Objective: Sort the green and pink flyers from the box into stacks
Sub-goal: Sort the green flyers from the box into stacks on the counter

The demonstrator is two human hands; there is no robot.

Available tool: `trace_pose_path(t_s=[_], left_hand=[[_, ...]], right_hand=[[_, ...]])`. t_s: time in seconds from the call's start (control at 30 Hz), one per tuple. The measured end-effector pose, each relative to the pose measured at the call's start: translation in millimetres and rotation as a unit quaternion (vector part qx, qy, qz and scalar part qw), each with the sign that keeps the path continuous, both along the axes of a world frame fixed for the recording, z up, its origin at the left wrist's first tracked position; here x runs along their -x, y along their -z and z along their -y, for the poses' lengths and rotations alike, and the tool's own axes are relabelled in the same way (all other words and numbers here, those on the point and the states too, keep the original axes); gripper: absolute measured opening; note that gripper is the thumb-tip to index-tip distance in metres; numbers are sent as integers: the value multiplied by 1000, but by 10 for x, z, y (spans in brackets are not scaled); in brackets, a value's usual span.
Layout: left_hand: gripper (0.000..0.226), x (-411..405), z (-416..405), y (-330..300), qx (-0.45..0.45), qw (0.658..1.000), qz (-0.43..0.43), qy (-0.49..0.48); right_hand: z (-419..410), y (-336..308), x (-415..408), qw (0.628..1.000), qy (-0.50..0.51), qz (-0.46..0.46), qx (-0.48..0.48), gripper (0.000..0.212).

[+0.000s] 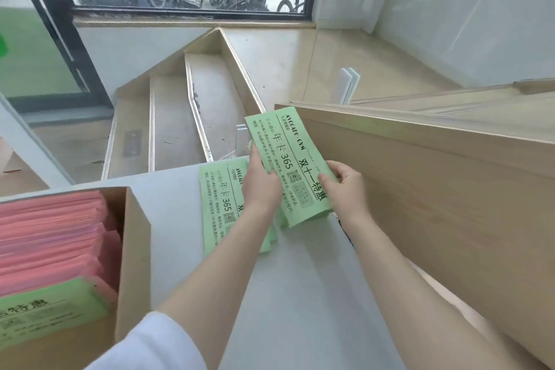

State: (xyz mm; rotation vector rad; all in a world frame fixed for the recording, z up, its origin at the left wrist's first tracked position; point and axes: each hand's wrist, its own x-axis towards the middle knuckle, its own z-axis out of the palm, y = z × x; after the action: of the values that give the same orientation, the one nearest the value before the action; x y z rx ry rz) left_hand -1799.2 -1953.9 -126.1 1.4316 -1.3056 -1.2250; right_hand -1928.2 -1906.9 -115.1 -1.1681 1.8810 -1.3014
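While both hands hold green flyers (288,165), cardboard box (133,249) left, wooden panel (435,189) right

Single head view: looks forward and down, close over grey table (300,294), stairs (180,117) beyond.

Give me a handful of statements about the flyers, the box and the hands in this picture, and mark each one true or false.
1. Both hands hold a bundle of green flyers, the left hand and the right hand. True.
2. A green stack lies on the grey table. True.
3. The cardboard box holds only green flyers. False: it is mostly pink flyers, with a green one at the near end.
4. A pink stack lies on the table. False: none shows there.
5. The box is to the right of the hands. False: it is to their left.
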Motion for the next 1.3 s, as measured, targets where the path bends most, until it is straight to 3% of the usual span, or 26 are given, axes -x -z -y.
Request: trace_pose_path(t_s=[0.1, 0.2, 0.4, 0.47, 0.53, 0.6, 0.7, 0.93, 1.1, 1.3], left_hand=[[61, 52, 194, 188, 3, 996, 89, -1], [50, 69, 300, 326, 37, 993, 113, -8], [35, 91, 408, 423, 50, 992, 112, 2], [44, 116, 364, 449, 30, 992, 121, -10], [58, 152, 250, 480, 2, 997, 72, -22], [66, 203, 133, 503, -42, 998, -43, -18], [75, 253, 75, 576, -104, 987, -118, -1], [81, 212, 81, 713, -105, 988, -107, 45], [62, 133, 9, 450, -103, 982, -158, 28], [49, 97, 515, 195, -116, 985, -124, -5]], right_hand=[[146, 91, 68, 994, -8, -90, -62, 26], [225, 234, 96, 983, -20, -158, -92, 29], [268, 302, 171, 979, -22, -172, -107, 31], [271, 307, 190, 977, -29, -179, -110, 33], [290, 312, 206, 980, -38, -156, -121, 41], [332, 289, 213, 987, -48, -57, -140, 47], [361, 291, 221, 981, -92, 71, -157, 34], [375, 303, 229, 974, -147, 51, -162, 36], [387, 185, 252, 974, -123, 66, -176, 42], [812, -30, 205, 976, -130, 11, -172, 60]])
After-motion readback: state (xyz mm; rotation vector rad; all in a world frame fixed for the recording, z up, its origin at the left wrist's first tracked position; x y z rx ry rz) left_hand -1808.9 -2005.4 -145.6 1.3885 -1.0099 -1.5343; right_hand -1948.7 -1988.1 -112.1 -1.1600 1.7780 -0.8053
